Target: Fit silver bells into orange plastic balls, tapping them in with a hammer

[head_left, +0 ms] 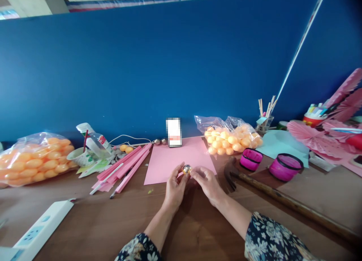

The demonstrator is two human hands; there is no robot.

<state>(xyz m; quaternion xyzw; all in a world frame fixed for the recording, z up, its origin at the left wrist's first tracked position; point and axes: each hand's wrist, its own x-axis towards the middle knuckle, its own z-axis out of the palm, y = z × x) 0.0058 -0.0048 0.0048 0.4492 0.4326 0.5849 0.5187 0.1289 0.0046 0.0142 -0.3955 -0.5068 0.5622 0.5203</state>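
Observation:
A small shiny gold ball (187,169) is held up between my hands, above the near edge of a pink paper sheet (175,159). My left hand (175,185) pinches the ball between thumb and fingers on its left side. From the right, the fingertips of my right hand (208,183) close on the ball's other side. At the back of the sheet a phone (174,132) stands upright, its screen blurred out. Beside its left edge sit a few more shiny balls (160,142).
Bags of orange balls lie left (36,159) and right (229,140). Pink paper strips (127,166) are piled left. A hammer (271,193) lies right, near magenta mesh containers (285,167). A power strip (42,227) is front left; a blue partition (169,65) stands behind.

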